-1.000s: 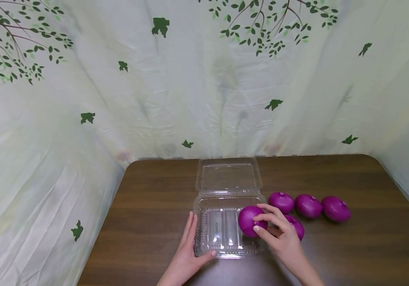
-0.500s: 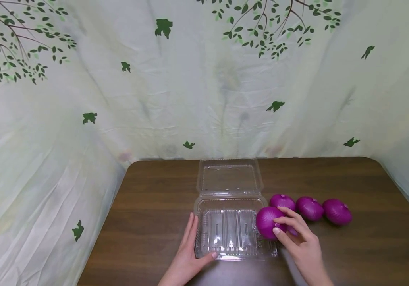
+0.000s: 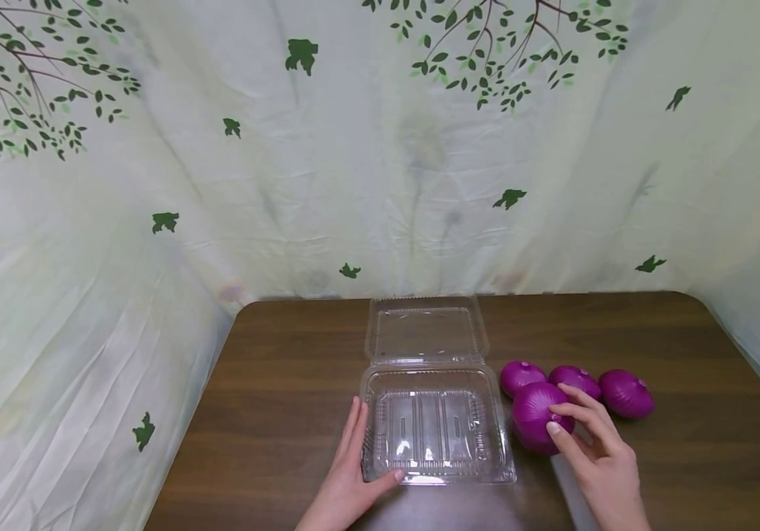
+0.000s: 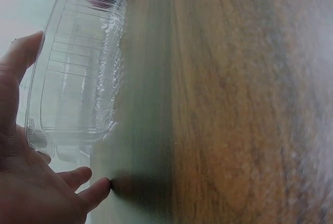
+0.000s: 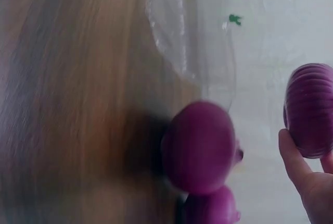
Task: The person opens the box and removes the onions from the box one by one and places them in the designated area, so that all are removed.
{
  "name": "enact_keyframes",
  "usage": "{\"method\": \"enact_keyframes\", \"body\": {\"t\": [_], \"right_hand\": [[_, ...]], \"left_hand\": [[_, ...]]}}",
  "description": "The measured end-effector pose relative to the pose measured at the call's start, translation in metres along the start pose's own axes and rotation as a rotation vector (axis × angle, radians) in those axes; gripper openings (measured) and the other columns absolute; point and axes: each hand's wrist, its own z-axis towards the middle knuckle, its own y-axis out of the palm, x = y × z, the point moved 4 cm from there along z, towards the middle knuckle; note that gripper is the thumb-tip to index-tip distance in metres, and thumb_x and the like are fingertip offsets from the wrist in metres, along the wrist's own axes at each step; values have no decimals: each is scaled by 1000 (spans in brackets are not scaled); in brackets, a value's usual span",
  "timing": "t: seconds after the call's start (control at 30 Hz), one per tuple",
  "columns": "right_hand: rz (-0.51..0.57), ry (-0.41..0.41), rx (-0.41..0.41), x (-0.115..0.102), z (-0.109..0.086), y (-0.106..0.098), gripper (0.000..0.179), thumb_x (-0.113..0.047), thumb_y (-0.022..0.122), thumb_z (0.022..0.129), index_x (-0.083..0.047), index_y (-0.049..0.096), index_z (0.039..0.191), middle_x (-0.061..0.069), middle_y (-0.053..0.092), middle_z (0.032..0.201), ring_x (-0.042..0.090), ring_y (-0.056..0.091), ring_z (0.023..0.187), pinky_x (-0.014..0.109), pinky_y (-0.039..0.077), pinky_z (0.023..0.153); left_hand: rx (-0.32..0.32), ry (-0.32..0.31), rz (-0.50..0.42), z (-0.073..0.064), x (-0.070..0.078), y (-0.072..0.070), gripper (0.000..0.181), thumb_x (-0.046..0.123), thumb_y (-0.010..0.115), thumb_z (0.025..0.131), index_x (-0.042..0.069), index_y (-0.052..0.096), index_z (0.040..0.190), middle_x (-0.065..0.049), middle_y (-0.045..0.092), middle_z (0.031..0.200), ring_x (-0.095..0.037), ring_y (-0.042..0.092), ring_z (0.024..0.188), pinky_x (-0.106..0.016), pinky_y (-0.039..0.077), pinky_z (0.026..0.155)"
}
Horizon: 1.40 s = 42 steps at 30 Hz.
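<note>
A clear plastic clamshell container [image 3: 429,428] lies on the table with its lid folded back. My left hand [image 3: 347,472] rests against its left side, fingers straight along the wall and thumb at the front rim; the left wrist view shows the thumb [image 4: 26,54] by the rim. My right hand [image 3: 602,450] holds a purple onion [image 3: 534,420] between thumb and fingers, raised just right of the container. In the right wrist view the held onion [image 5: 311,112] is clear of the table. The held onion hides the spot where another onion lay in the earlier frames.
Behind the held onion, a row of purple onions lies on the wooden table [image 3: 287,413]: a left onion [image 3: 519,375], a middle onion [image 3: 579,378] and a right onion [image 3: 627,393]. The container's lid [image 3: 426,330] reaches the table's back edge, near a leaf-patterned curtain [image 3: 367,162].
My right hand has carried the onion rightward, from over the container's right part to beside it, in front of the other onions. The left hand has stayed at the container's left side.
</note>
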Motion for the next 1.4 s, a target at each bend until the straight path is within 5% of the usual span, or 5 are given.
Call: {"method": "enact_keyframes", "body": {"t": [0.6,1.03,1.4], "right_hand": [[44,46,213,27,-5,-34,27,16,63,87,15,62,114,19,50,137,15,56,115,14,47,90],[-120,78,303,50,-8,-56,26,11,68,86,10,67,112,8,59,130,5,58,110,9,45,85],[-282,158,268,72,-10,-60,26,-1,73,87,1,69,113,-6,59,125,-6,54,100,4,43,74]], "left_hand": [[16,-20,23,-1,0,-2,113,53,78,77,24,7,160,3,-1,165,-32,13,146,-64,27,107],[8,-10,0,0,0,-1,113,50,80,77,23,8,160,3,-1,165,-29,10,147,-63,24,109],[3,-15,1,0,1,-1,113,49,80,77,23,7,160,4,-2,165,-29,10,147,-63,24,109]]}}
